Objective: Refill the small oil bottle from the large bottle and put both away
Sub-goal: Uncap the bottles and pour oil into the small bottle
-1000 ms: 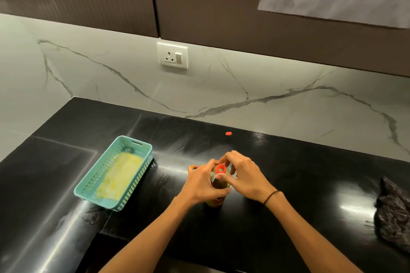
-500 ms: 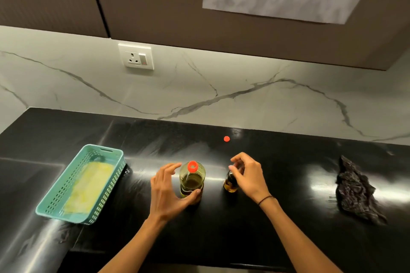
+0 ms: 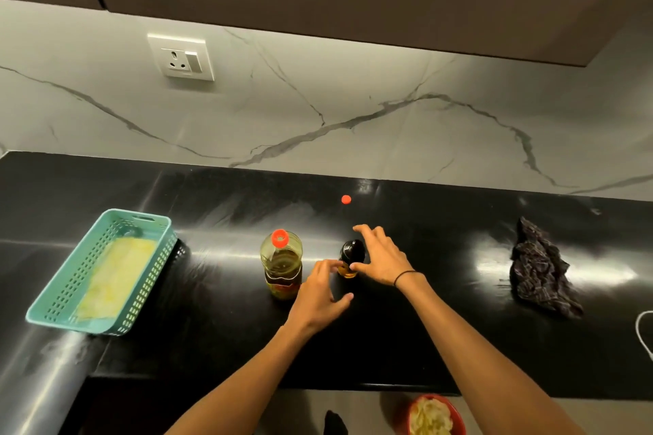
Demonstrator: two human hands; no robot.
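The large oil bottle [image 3: 281,267], clear with yellow oil and a red cap, stands upright on the black counter [image 3: 219,328]. Just to its right stands the small oil bottle [image 3: 351,252], dark on top with amber oil at the bottom. My right hand [image 3: 383,258] cups the small bottle from the right: the thumb presses its lower part and the fingers arch behind it. My left hand [image 3: 318,297] reaches in from the front left with relaxed fingers, fingertips next to the small bottle's base, holding nothing. A small red cap [image 3: 346,199] lies alone farther back.
A teal basket [image 3: 53,311] with a yellow liner sits at the left of the counter. A crumpled dark cloth [image 3: 540,268] lies at the right, with a white cable [image 3: 643,335] at the frame's edge. A red bowl [image 3: 436,417] is on the floor below the counter's front edge.
My left hand has let go of the large bottle and moved right toward the small bottle. My right hand stays at the small bottle. One second ago both hands were on the large bottle's cap.
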